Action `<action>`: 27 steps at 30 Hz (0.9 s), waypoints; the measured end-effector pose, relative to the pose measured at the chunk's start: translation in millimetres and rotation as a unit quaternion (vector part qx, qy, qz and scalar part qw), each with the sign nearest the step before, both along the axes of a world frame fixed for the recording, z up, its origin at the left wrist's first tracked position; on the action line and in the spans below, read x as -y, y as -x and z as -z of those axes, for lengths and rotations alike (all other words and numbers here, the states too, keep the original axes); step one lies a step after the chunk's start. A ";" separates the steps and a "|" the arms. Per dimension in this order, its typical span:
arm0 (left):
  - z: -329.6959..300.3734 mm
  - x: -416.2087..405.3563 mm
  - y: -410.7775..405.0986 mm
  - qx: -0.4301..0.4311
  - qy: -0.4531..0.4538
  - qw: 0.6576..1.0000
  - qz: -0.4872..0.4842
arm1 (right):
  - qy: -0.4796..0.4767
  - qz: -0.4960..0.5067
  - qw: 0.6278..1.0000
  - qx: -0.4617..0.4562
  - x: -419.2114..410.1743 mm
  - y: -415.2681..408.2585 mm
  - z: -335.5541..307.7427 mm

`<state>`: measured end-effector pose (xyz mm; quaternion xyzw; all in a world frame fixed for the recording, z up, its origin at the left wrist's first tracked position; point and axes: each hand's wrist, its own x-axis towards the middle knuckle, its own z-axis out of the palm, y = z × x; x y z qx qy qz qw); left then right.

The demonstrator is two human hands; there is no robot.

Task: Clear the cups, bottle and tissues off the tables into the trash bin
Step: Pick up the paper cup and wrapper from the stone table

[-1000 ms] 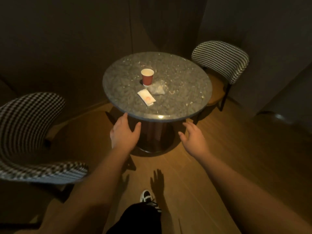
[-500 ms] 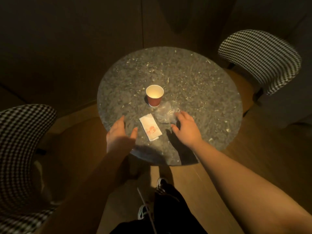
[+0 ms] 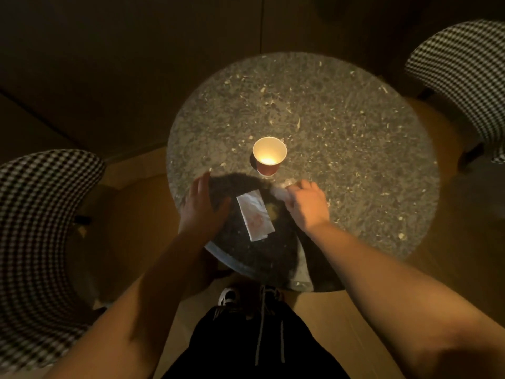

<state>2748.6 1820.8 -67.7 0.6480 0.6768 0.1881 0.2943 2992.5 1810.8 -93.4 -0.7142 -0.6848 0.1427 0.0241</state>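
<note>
A red paper cup (image 3: pixel 269 157) with a white inside stands upright near the middle of the round speckled table (image 3: pixel 341 127). A flat white tissue (image 3: pixel 254 214) with a red print lies in front of it, in the shadow of my head. My right hand (image 3: pixel 304 205) has its fingers closed on a crumpled clear wrapper (image 3: pixel 280 191) just right of the tissue; most of the wrapper is hidden under the hand. My left hand (image 3: pixel 200 212) hovers open over the table's left edge, left of the tissue. No bottle or trash bin is in view.
A houndstooth chair (image 3: pixel 41 231) stands at the left and another chair (image 3: pixel 464 69) at the upper right. Dark walls rise behind the table. My legs and shoes (image 3: pixel 232 295) are on the wooden floor at the table's near edge.
I have come closer and lean over the table. My right hand has gone from touching the wrapper to closing on it. My left hand has moved in over the table edge.
</note>
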 end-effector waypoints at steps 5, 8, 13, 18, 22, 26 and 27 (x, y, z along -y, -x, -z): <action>0.9 -4.4 13.9 0.011 -0.019 1.000 0.006 | -0.115 0.032 0.990 -0.076 26.8 46.0 -11.9; 3.2 -4.9 25.9 0.016 -0.009 1.000 0.017 | -0.097 0.032 0.989 -0.106 41.5 82.6 -3.5; 9.1 -5.7 50.8 0.004 -0.018 1.000 0.024 | -0.012 0.034 0.999 -0.036 37.9 111.7 16.9; 18.1 -16.1 53.7 0.018 -0.004 0.998 0.053 | -0.042 0.028 0.999 -0.004 36.2 106.3 22.0; 23.2 -39.0 15.2 0.043 0.018 0.995 0.091 | -0.022 0.043 0.998 0.026 34.7 86.0 19.2; 24.9 -61.7 -42.3 0.113 0.030 0.988 0.101 | -0.011 0.105 0.994 0.034 31.9 47.9 16.3; 25.7 -66.0 -55.6 0.138 0.028 0.986 0.090 | -0.009 0.115 0.993 0.035 30.6 37.2 15.9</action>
